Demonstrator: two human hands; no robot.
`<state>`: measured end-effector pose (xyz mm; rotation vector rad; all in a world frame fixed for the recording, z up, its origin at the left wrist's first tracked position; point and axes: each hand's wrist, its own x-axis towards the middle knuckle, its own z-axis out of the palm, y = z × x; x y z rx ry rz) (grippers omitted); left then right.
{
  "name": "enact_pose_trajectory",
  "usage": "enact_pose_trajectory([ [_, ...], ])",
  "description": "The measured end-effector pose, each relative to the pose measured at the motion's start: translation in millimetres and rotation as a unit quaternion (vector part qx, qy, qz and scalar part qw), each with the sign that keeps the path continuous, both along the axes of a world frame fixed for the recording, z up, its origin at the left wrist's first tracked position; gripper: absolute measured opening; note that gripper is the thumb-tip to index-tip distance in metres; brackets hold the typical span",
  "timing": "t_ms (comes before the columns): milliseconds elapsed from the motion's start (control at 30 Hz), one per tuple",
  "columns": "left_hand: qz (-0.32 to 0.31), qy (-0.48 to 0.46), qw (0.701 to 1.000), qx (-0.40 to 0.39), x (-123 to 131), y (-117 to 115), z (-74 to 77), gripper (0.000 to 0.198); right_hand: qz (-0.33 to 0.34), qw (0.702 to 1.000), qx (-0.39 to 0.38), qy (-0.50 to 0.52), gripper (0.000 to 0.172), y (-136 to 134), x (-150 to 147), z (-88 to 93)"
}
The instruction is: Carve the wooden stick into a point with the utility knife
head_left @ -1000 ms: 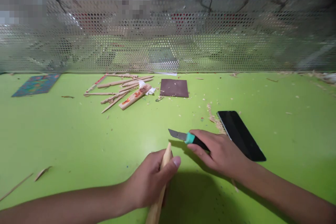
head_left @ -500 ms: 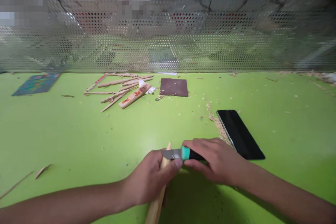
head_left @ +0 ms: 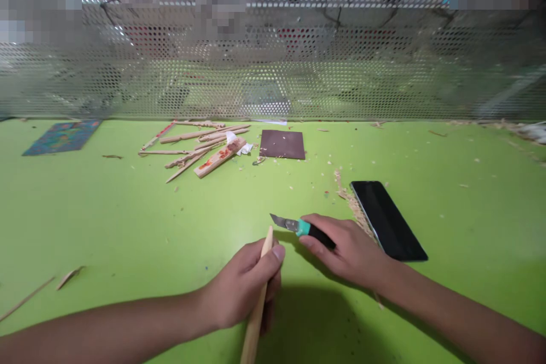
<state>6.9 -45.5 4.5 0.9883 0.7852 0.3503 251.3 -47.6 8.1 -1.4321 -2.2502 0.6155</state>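
1. Near edge, centre: L hand [head_left: 245,287] is clenched round a pale wooden stick [head_left: 251,341], w/ the thumb pressed along its upper side. The pointed tip pokes out past the fingers toward the far side, and the shaft runs back out of view at the near edge.
2. Just right of it: R hand [head_left: 345,247] is closed on a utility knife [head_left: 303,227], fingers over the black handle. The teal collar + short blade stick out to the left. The blade tip sits just beyond the stick's tip; can't tell if they touch.
3. Both forearms are over the green tabletop [head_left: 128,222], shadow beneath.
4. Near left: thin wood slivers [head_left: 70,277] lie flat.
5. Right of the R hand, v. close: a black smartphone [head_left: 387,219], screen dark, lies at a slant. Wood shavings [head_left: 352,202] trail along its left edge.
6. Farther, centre: a dark brown sandpaper square [head_left: 282,144].
7. Left of that: a heap of carved sticks [head_left: 200,148], w/ a white tissue scrap [head_left: 239,145] at its right end.
8. Far left: a multicoloured card [head_left: 62,136].
9. Far edge: a perforated metal screen [head_left: 273,85] runs the full width.
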Motion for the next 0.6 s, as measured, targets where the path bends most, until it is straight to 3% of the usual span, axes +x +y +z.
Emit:
enact_pose_trajectory([
  [367,-0.004,-0.093,0.995,-0.039,-4.2,3.6,-11.9,0.045,0.008,1.0,-0.023,0.019,0.048,1.9,2.1,-0.8],
  [600,-0.038,-0.065,0.997,-0.023,-1.6,10.9,0.2,0.049,0.019,0.998,-0.047,0.047,0.043,-7.9,-4.4,3.6],
])
